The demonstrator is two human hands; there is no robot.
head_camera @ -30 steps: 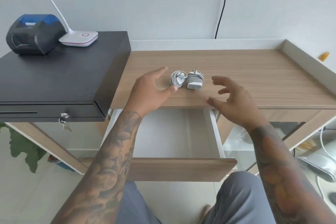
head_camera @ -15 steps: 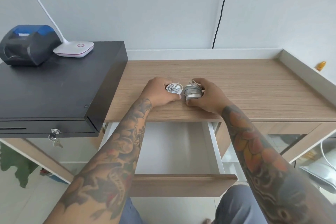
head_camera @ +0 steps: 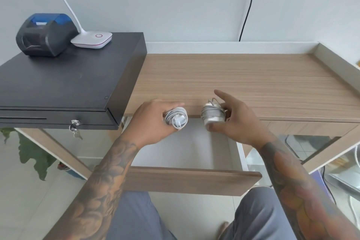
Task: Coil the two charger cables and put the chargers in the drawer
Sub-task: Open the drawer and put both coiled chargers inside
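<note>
My left hand (head_camera: 153,121) grips a small white charger with its cable coiled around it (head_camera: 176,119). My right hand (head_camera: 237,121) holds a second, larger white charger wrapped in grey cable (head_camera: 212,115), index finger pointing out. Both chargers hang just past the front edge of the wooden desk (head_camera: 243,78), above the back of the open drawer (head_camera: 194,180). The drawer's white inside shows nothing in it.
A black cash box (head_camera: 58,87) with a key in its lock sits on the desk's left end. On it stand a dark receipt printer (head_camera: 44,34) and a white lamp base (head_camera: 92,39). A raised rim runs along the desk's back and right. My knees are below the drawer.
Both hands closed on the chargers on the desk, lifted them and pulled them back toward me over the open drawer.
</note>
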